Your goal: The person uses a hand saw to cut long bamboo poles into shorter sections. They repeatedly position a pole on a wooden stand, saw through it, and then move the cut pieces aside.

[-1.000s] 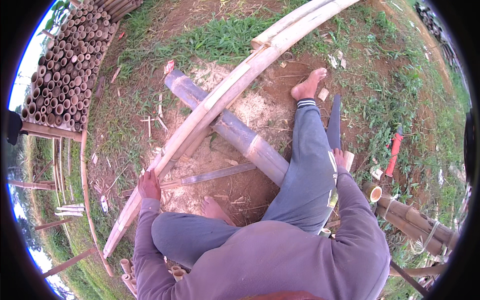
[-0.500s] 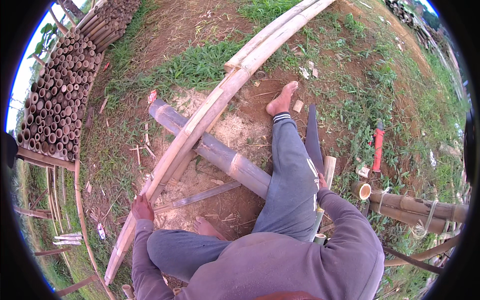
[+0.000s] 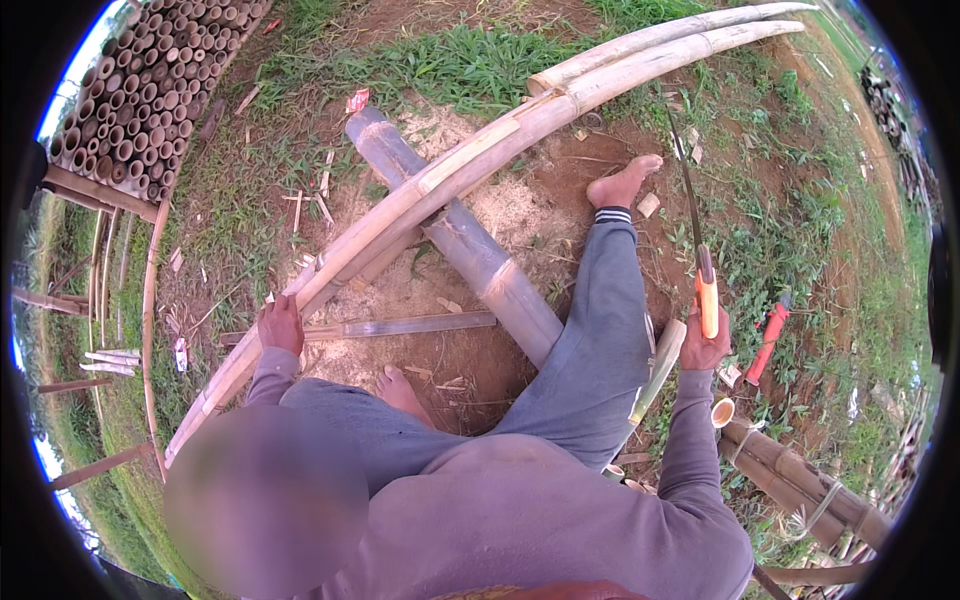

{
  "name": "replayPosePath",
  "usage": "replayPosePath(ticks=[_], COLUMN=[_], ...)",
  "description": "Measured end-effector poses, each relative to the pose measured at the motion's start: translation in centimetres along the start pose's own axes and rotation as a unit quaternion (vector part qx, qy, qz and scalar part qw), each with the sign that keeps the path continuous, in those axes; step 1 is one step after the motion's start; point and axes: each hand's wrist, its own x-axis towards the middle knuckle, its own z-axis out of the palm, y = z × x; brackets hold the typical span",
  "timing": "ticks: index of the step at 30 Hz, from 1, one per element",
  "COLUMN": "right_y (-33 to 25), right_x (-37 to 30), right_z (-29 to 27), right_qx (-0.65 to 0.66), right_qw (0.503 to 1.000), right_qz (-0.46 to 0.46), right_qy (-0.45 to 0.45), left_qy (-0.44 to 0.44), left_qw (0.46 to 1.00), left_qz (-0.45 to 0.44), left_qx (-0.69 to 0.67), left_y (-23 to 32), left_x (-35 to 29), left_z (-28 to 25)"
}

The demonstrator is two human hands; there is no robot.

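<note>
A long, pale bamboo pole point(image 3: 480, 163) lies over a thick grey bamboo log point(image 3: 465, 240) between the hands; the left hand point(image 3: 281, 325) touches the pole, its grip unclear, while the right hand point(image 3: 707, 348), well apart, clasps an orange-handled, dark-bladed saw point(image 3: 705, 270). The step appears to be steadying; the next move calls for a firm left hold. Beyond the left hand, a brown wooden rack point(image 3: 100, 193) holds round, hollow bamboo tubes point(image 3: 130, 100).

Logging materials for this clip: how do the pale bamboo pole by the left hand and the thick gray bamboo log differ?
Color: the pale bamboo pole is cream to tan; the gray bamboo log is darker.
Size: the pole looks slimmer and much longer than the visible log.
Position: the pole crosses over the log.
Contact: the left hand touches the pole; no hand touches the log.
Both are bamboo.
</note>
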Motion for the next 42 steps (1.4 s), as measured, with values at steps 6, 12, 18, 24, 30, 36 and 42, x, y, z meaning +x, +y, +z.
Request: replayPosePath(ticks=[6, 12, 18, 24, 30, 36, 42], right_y=[-6.2, -5.2, -4.0, -3.4, -1.3, -2.1, -2.4], right_x=[4.3, 5.1, 6.5, 10.2, 7.7, 7.7, 10.3], right_z=[9.7, 14.8, 13.0, 20.1, 16.2, 17.8, 24.2], right_qx=[0.276, 0.297, 0.269, 0.293, 0.258, 0.260, 0.270], right_qw=[0.945, 0.933, 0.929, 0.926, 0.926, 0.925, 0.936], right_qz=[0.114, 0.085, 0.117, 0.090, 0.145, 0.154, 0.100], right_qy=[-0.130, -0.186, -0.226, -0.221, -0.234, -0.232, -0.204], left_qy=[-0.011, -0.021, 0.008, -0.015, -0.004, 0.004, 0.014], left_qw=[1.000, 1.000, 0.999, 1.000, 0.999, 0.999, 0.999], left_qz=[-0.002, -0.002, 0.031, 0.027, 0.037, 0.034, 0.049], left_qx=[-0.008, -0.009, -0.008, -0.008, 0.009, 0.002, -0.004], left_y=[0.1, 0.2, -0.2, 0.0, -0.5, -0.9, -0.3], left_x=[0.0, 0.0, -0.4, 0.2, -0.1, -0.2, 0.3], left_z=[-0.2, -0.5, -0.8, -0.3, -0.7, 0.2, -0.3])
